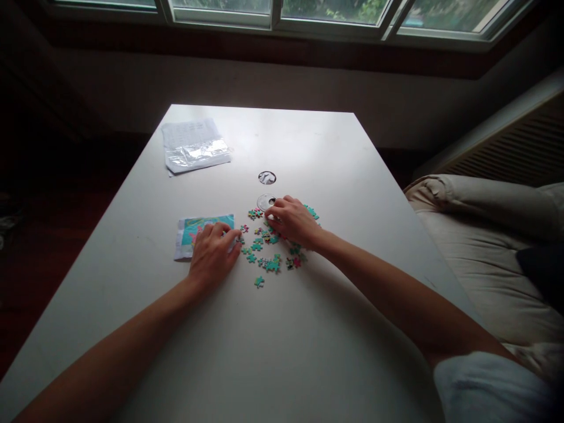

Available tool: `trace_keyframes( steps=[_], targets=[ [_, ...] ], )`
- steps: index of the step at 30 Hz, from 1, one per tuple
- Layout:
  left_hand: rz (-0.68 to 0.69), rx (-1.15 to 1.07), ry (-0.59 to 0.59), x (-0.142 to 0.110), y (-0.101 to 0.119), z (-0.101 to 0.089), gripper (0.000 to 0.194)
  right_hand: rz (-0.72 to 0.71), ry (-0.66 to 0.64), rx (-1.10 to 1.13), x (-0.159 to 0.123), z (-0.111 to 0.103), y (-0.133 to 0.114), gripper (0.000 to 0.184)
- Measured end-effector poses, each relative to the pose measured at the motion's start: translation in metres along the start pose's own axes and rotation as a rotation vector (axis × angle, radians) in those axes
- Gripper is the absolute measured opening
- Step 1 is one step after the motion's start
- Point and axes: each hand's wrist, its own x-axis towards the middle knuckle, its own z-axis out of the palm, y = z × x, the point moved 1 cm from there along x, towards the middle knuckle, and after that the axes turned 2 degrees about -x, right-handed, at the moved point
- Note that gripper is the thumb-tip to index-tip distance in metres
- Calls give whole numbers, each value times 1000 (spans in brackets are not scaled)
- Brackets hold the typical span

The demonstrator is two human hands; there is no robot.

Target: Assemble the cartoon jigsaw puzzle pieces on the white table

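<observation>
Several small teal and pink jigsaw pieces (268,258) lie scattered on the white table (282,352) between my hands. My left hand (214,252) rests palm down, fingers stretched out, its fingertips touching a piece beside a teal picture card (187,232). My right hand (293,220) lies over the far side of the pile with its fingers curled down onto the pieces; what is under the fingertips is hidden. One loose piece (259,282) lies apart, nearer to me.
A clear round lid (265,202) sits just beyond my right hand, and a small round thing (267,177) beyond that. A plastic bag on printed paper (194,147) lies at the far left. A cushioned seat (493,247) stands to the right, windows behind.
</observation>
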Motion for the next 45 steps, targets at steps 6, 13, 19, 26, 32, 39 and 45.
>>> trace_keyframes(
  steps=[6,13,19,26,32,39,45],
  targets=[
    [15,11,-21,0,2,0,22,-41,-9,-57,-2,-5,-3,12],
    [14,-40,-31,0,1,-2,19,-10,8,42,-1,1,1,6],
    [13,-131,-66,1,-2,-1,16,8,75,253,-17,-7,4,5],
    [-27,-101,-99,0,3,-2,15,98,157,635,-75,-10,-17,11],
    [-6,-57,-132,-1,2,-10,11,115,135,604,-98,2,-29,15],
    [105,34,-209,-9,19,-21,19,52,259,441,-90,2,-9,15],
    [278,-36,-252,-19,38,-19,39,-116,278,359,-99,0,-12,20]
  ],
)
